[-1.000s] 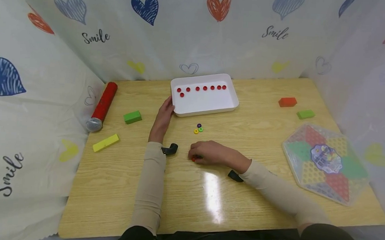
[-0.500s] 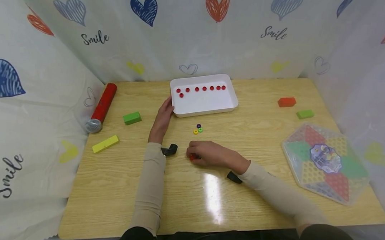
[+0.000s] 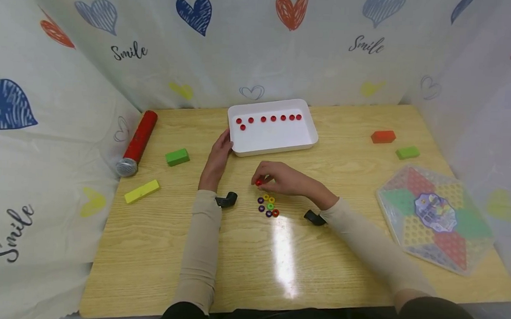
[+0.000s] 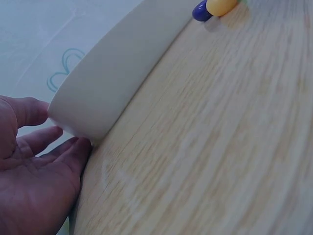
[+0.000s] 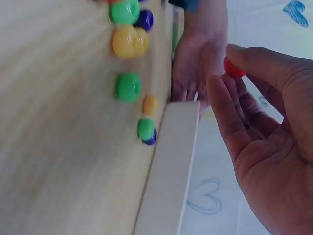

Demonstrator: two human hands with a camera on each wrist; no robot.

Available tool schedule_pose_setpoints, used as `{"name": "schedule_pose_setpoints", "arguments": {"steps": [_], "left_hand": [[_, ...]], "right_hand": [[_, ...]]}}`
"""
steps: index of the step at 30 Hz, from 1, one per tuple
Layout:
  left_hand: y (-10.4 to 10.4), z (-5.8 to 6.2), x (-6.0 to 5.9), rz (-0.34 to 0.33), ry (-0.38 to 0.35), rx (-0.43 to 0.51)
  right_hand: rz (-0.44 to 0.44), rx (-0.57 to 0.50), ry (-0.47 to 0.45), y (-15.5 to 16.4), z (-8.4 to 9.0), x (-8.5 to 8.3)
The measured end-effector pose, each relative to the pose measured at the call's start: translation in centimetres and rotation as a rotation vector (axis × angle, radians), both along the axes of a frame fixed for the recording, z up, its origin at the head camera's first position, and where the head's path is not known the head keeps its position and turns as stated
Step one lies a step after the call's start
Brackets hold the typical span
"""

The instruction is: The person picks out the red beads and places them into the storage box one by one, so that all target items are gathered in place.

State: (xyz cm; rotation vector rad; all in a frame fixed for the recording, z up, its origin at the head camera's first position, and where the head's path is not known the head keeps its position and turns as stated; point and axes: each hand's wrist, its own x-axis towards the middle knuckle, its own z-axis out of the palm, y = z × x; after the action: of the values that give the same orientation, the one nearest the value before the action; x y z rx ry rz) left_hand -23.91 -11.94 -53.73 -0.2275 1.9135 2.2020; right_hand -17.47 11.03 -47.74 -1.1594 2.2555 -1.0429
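Between my right hand's (image 3: 282, 179) thumb and forefinger I have a red bead (image 3: 259, 182) pinched, lifted off the wooden table (image 3: 149, 250) just short of the white tray (image 3: 310, 125). I judge the bead light, hard and smooth, so it will roll or squirt out if I squeeze unevenly; the best hold looks like the one I have, pads across its flat faces rather than on the rounded rim. In the right wrist view it is only a red speck at the fingertips (image 5: 234, 68), mostly covered.

My left hand (image 3: 218, 159) lies relaxed, fingers straight against the tray's near left corner, bracing it; the tray is thin plastic and would probably slide otherwise.

Just behind my right hand sits a loose cluster of coloured beads (image 3: 268, 206), close enough for my wrist to scatter. Ahead, inside the tray along its far wall, a row of red beads (image 3: 270, 118) is lined up. The tray's raised rim stands between my fingers and that row.

Far to the right lie a hexagonal game board (image 3: 434, 217), an orange block (image 3: 382, 136) and a small green block (image 3: 407, 152); beyond my left hand, a green block (image 3: 177, 156), a yellow block (image 3: 141, 191) and a red microphone (image 3: 137, 142).
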Motion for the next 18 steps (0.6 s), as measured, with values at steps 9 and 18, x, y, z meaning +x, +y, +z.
{"name": "schedule_pose_setpoints", "arguments": {"steps": [9,18], "left_hand": [[0.0,-0.2,-0.1,0.003,0.033,0.026],[0.0,-0.2,-0.1,0.006,0.041,0.024]], "right_hand": [[-0.155,-0.025,0.057,0.1,1.0,-5.3],[-0.274,0.059,0.051,-0.6,1.4,-10.4]]}}
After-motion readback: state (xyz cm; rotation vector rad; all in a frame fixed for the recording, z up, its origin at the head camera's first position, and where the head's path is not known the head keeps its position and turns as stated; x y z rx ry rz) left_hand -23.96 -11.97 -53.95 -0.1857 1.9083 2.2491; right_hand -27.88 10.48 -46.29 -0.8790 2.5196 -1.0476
